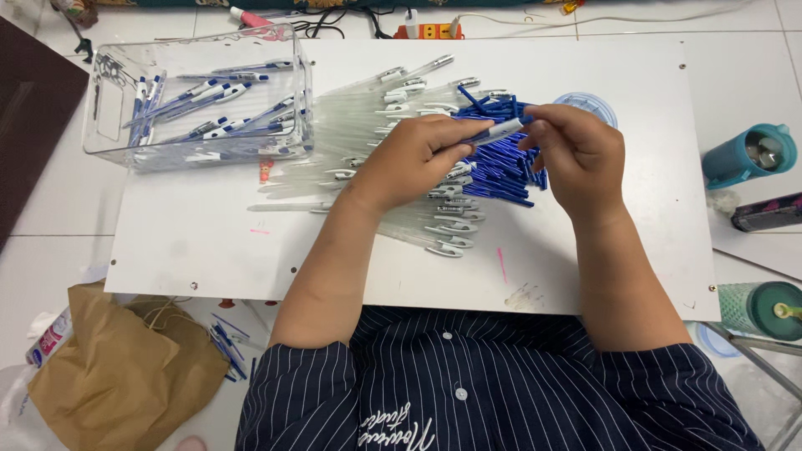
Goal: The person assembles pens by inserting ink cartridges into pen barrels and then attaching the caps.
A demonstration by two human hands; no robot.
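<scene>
- Dark striped shirt sleeves (468,392) sat closest, at the edge of the white flat tabletop (192,234).
- Left hand (413,159) and right hand (576,154) both had their grip pinched on one thin white-and-blue plastic pen (499,131), held above the pile.
- Blue pen insides (501,167) lay heaped under it, beside clear pen tubes (368,117).
- Finished pens filled the clear plastic box (196,92), well off to the left.

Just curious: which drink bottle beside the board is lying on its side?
The teal bottle at upper right lies tipped over; the green one below it stands upright.
</scene>
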